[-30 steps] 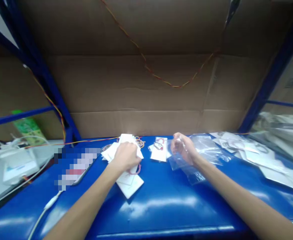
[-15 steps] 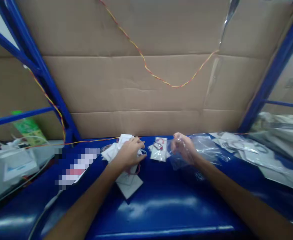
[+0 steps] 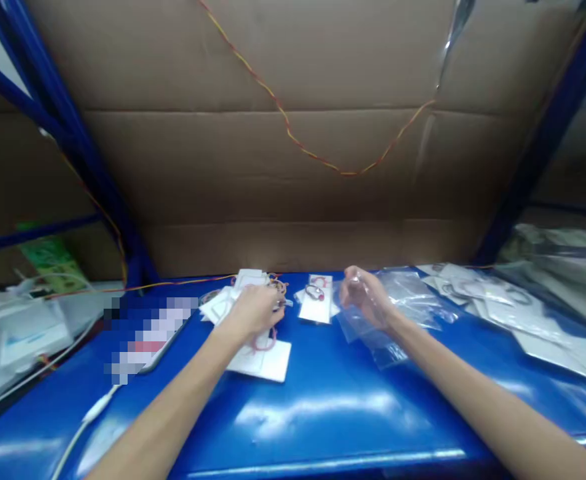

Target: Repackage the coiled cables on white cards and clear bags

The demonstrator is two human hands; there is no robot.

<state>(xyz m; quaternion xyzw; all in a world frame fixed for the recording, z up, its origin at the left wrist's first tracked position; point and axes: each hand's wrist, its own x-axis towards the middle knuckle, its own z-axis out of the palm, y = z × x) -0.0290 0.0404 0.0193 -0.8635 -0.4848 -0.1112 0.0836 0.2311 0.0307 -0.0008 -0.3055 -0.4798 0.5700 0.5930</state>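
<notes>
My left hand point(image 3: 260, 308) is over a loose pile of white cards point(image 3: 260, 360) with reddish cords, its fingers curled down round something too small to make out. A white card with a dark and red bracelet point(image 3: 315, 307) lies between my hands. My right hand point(image 3: 365, 297) is closed on a clear plastic bag point(image 3: 355, 323), beside more clear bags point(image 3: 405, 293) on the blue table point(image 3: 323, 413).
A pixelated phone-like object point(image 3: 157, 337) with a white cable lies left. Packed white cards point(image 3: 517, 307) are heaped at right. Cardboard point(image 3: 273, 167) stands behind, with a red-yellow wire hanging. Blue posts frame both sides.
My left hand's fingers have drawn in and down at the pile. The lowest white card there has turned. My right hand has barely moved and still holds the bag.
</notes>
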